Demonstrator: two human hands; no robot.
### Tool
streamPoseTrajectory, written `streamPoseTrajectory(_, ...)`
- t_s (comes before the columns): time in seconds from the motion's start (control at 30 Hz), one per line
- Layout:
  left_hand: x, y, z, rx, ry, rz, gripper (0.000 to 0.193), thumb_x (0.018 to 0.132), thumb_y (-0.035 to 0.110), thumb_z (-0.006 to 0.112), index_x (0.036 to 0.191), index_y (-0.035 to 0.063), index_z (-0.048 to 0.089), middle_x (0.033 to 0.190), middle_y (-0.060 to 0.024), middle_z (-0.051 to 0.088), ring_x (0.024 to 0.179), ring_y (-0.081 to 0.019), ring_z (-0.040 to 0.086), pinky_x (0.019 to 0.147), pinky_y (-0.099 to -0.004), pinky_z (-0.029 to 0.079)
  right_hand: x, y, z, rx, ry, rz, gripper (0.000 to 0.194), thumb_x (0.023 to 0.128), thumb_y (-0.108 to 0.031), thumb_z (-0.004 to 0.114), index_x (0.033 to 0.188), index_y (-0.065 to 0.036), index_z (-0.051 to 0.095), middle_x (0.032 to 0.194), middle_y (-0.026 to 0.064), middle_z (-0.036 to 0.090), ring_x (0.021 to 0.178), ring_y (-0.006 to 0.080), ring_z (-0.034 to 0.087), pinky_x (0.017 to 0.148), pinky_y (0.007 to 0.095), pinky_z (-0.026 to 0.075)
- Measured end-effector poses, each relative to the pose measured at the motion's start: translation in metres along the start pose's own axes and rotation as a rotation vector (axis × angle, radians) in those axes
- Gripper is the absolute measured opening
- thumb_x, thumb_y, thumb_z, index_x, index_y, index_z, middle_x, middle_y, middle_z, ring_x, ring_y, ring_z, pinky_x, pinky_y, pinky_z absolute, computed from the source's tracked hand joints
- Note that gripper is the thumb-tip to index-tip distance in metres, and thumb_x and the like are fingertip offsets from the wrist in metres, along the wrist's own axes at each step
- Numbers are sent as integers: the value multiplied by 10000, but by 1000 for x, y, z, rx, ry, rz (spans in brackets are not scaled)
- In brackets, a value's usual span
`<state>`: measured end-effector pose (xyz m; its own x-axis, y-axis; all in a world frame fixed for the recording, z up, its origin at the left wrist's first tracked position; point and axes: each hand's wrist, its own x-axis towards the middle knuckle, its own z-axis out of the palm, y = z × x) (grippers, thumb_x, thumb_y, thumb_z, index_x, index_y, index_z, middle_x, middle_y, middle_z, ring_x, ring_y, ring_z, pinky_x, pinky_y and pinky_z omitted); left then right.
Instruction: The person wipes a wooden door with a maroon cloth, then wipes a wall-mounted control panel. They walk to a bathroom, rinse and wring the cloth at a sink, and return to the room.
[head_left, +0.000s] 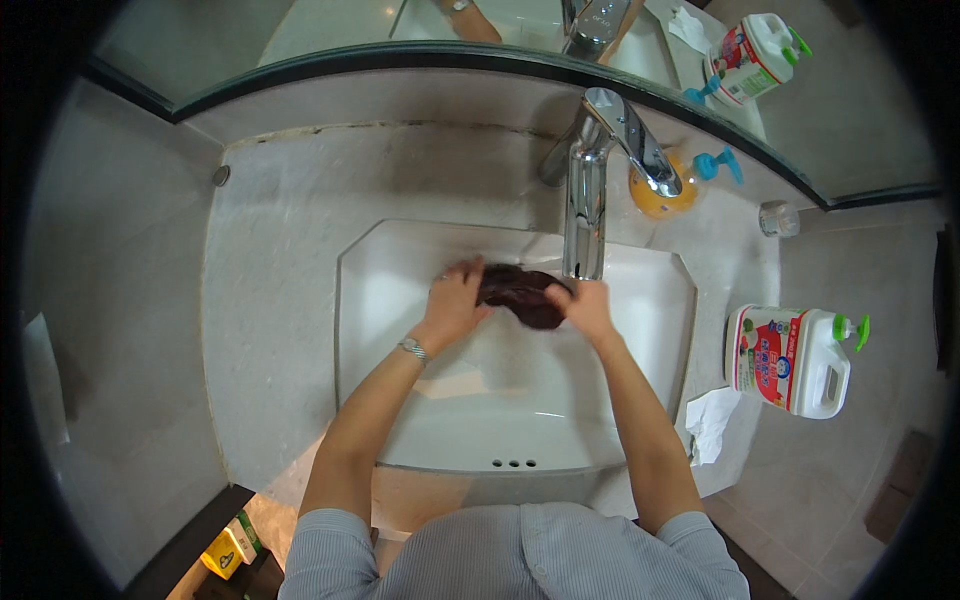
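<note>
A wet, dark reddish-brown cloth (525, 295) is stretched between my two hands over the white sink basin (495, 442). Its left end is gripped by my left hand (452, 301), which has a metal watch at the wrist. My right hand (587, 306) pinches the right end, just under the spout of the chrome faucet (584, 217). The fingertips of both hands are partly hidden or blurred. Whether water is running cannot be told.
Behind the faucet at the right stands an orange soap bottle with a blue pump (664, 187). A small clear jar (779, 219), a white pump jug (787, 360) and crumpled white tissue (709, 424) lie along the right side. A mirror with a dark frame (450, 56) borders the counter's back.
</note>
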<state>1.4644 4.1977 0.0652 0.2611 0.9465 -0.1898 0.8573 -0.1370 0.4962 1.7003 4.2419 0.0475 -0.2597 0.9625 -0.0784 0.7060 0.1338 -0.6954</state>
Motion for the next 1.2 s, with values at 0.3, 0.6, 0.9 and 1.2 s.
streamPoseTrajectory(0.3,42,11,21,-1683,-132,-582,423,848,170,533,1250,54,477,1065,-119,613,872,-237,596,812,-385,483,-2,-25,17,281,52,24,399,647,-68,686,1031,-8,595,1101,164,542,1070,329,493,884,394,418)
streamPoseTrajectory(0.6,27,65,11,-2185,41,-606,378,943,376,445,1139,72,556,1031,-61,614,942,-187,585,819,-332,493,-30,-93,37,449,287,-51,345,755,-176,699,1032,-3,589,962,191,622,865,334,596,813,391,450)
streamPoseTrajectory(0.9,8,18,-5,-811,-82,-251,412,899,292,548,1216,32,504,1075,-158,578,926,-218,541,802,-356,448,16,-23,6,59,210,75,276,709,-174,660,948,-44,618,868,170,620,880,377,558,819,455,414)
streamPoseTrajectory(1.2,21,-5,22,-475,10,-107,510,789,67,499,1294,53,437,1156,-205,508,987,-361,528,841,-427,453,-1,-15,24,250,150,275,429,633,24,583,1061,-18,583,1018,193,532,1075,393,437,900,485,382)
